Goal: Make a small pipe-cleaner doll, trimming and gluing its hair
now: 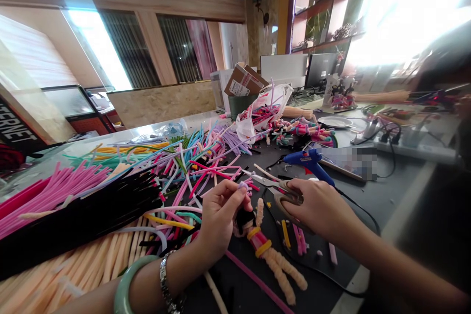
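My left hand [222, 213] is closed in a pinch on a small lilac piece [243, 185] near the middle of the view. To its right, my right hand [312, 201] has its fingers in the handles of a pair of scissors [270, 182]. The scissor blades are parted and point left, just above my left fingertips. Below and between the hands a pipe-cleaner doll [259, 243] lies on the dark table, with a black-topped head, a pink and yellow outfit and peach limbs. My left hand partly hides its head.
Bundles of pink [73, 184], black [121, 201] and peach pipe cleaners [95, 260] fill the left. A blue glue gun [307, 159] and a tablet-like device [346, 164] lie behind my right hand. A black cable [316, 272] crosses the table [342, 225] near short cut pieces [300, 239].
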`<state>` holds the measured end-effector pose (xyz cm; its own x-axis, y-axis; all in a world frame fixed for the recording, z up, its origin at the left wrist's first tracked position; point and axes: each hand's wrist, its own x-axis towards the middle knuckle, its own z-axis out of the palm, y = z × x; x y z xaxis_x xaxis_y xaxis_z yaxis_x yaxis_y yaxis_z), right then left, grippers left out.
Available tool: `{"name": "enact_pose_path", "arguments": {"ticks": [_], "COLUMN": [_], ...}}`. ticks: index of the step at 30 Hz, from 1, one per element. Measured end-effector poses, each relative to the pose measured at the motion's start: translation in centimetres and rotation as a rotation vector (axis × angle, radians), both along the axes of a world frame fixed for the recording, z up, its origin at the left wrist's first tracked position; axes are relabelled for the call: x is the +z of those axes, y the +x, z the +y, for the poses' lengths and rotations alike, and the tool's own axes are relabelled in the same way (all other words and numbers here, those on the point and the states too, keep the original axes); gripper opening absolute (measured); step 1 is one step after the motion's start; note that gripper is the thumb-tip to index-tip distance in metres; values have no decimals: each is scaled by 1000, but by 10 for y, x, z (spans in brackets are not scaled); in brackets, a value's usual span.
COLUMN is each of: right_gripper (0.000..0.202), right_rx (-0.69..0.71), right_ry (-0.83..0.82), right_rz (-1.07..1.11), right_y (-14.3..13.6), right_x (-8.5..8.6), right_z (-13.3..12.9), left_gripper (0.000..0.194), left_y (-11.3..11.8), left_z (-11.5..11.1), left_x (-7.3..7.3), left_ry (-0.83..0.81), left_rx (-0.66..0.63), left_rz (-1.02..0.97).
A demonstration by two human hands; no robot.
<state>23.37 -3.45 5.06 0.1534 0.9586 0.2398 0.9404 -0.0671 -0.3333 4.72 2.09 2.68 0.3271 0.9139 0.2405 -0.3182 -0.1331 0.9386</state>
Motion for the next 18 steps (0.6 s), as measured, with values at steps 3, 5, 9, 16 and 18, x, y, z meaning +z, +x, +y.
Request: {"name": "enact_pose_path", "arguments": {"ticks": [3, 5, 9, 16, 18], "right_gripper": [17, 16, 17, 19, 23], "right_rx": [16, 18, 2, 3, 6], "right_ry": [-34, -47, -53, -80, -86], "right_rz": [-18, -27, -58, -88, -85], "right_y": [-1, -1, -1, 1, 2], "right_x": [-1, -1, -3, -6, -7], "right_z": [0, 0, 1, 3, 3], "left_gripper": [16, 16, 13, 13, 13], "left_y": [0, -1, 0, 1, 1], "left_z": [0, 0, 0, 0, 0], "left_x": [0, 0, 0, 0, 0], "left_ry": [-6, -8, -15, -41, -49], "left_rx": [-1, -1, 0, -7, -11], "left_rz": [6, 5, -17, -72, -81]}}
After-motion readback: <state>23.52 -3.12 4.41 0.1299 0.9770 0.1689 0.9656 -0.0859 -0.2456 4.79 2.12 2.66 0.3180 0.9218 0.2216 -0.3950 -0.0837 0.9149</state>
